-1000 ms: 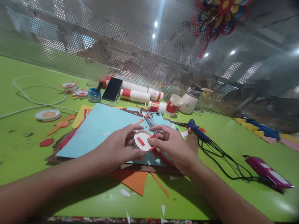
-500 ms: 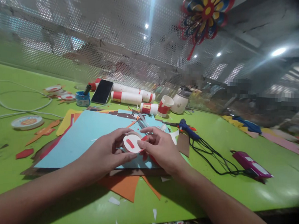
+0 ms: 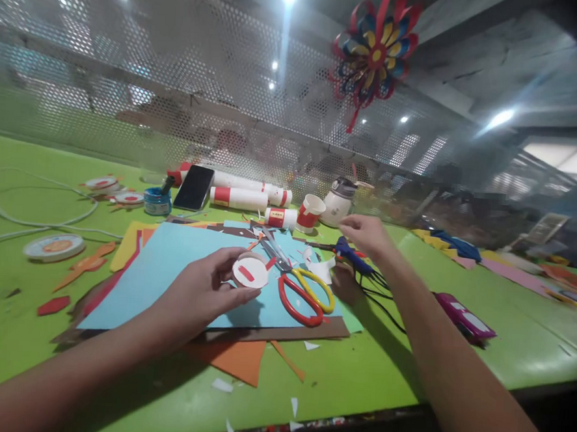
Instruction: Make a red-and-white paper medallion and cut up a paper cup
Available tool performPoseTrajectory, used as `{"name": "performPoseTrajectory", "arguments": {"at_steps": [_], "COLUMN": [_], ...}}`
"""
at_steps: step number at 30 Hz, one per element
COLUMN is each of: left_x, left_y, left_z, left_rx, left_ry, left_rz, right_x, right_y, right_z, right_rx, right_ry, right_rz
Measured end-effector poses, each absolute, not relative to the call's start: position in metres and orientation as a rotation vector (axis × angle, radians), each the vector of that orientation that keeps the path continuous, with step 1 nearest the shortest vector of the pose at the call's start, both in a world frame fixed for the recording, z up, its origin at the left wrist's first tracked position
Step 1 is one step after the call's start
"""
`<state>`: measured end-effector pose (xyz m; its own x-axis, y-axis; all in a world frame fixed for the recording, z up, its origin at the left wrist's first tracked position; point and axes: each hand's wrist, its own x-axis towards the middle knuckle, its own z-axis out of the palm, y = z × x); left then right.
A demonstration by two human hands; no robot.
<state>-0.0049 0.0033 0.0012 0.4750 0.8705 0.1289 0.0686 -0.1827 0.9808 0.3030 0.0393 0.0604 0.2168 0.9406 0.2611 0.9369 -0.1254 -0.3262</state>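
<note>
My left hand [image 3: 211,280] grips a small round white paper cup bottom [image 3: 259,264] by its edge, above a light blue sheet [image 3: 169,248]. A red strip lies across its white face, and a small red tab sticks out from its right side. My right hand [image 3: 368,236] is raised above the blue glue gun [image 3: 352,254], with fingers loosely bent and nothing seen in them. Whether it touches the glue gun is unclear. Between my hands, scissors [image 3: 306,295] with red and yellow handles lie on the sheet, their blades pointing away from me.
Behind the sheet stand a phone [image 3: 194,187], a blue paint jar [image 3: 157,201], white-and-red paper rolls [image 3: 240,199], a paper cup [image 3: 311,214] and a white bottle [image 3: 338,203]. A purple device [image 3: 464,316] lies right, near black cables. Tape [image 3: 54,247] and orange cutouts [image 3: 87,264] lie left.
My right hand has left the red tab and moved up and right to the glue gun, uncovering the scissors. The left hand still holds the cup bottom. The view has shifted slightly.
</note>
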Motion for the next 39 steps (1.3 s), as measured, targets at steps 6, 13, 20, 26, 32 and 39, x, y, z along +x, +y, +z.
{"name": "performPoseTrajectory", "arguments": {"at_steps": [6, 13, 20, 26, 32, 39], "left_x": [-0.003, -0.003, -0.001, -0.003, -0.009, -0.015], "left_y": [0.002, 0.005, 0.005, 0.007, 0.007, 0.001], "left_z": [0.004, -0.004, -0.004, 0.000, 0.002, 0.008], "left_rx": [1.571, 1.624, 1.563, 1.379, 1.287, 1.237], "left_ry": [0.784, 0.780, 0.736, 0.751, 0.647, 0.472], "left_rz": [0.981, 1.002, 0.938, 0.827, 0.767, 0.614], "right_x": [0.362, 0.377, 0.380, 0.378, 0.334, 0.272], "right_y": [0.067, 0.073, 0.074, 0.068, 0.038, -0.025], "right_z": [0.020, -0.008, -0.011, 0.005, 0.035, 0.059], "right_rx": [-2.528, -2.671, -2.529, -2.299, -1.801, -1.270], "right_ry": [-1.764, -1.743, -1.655, -1.485, -1.524, -2.022], "right_rz": [0.053, -0.061, -0.173, -0.107, 0.182, 0.689]}}
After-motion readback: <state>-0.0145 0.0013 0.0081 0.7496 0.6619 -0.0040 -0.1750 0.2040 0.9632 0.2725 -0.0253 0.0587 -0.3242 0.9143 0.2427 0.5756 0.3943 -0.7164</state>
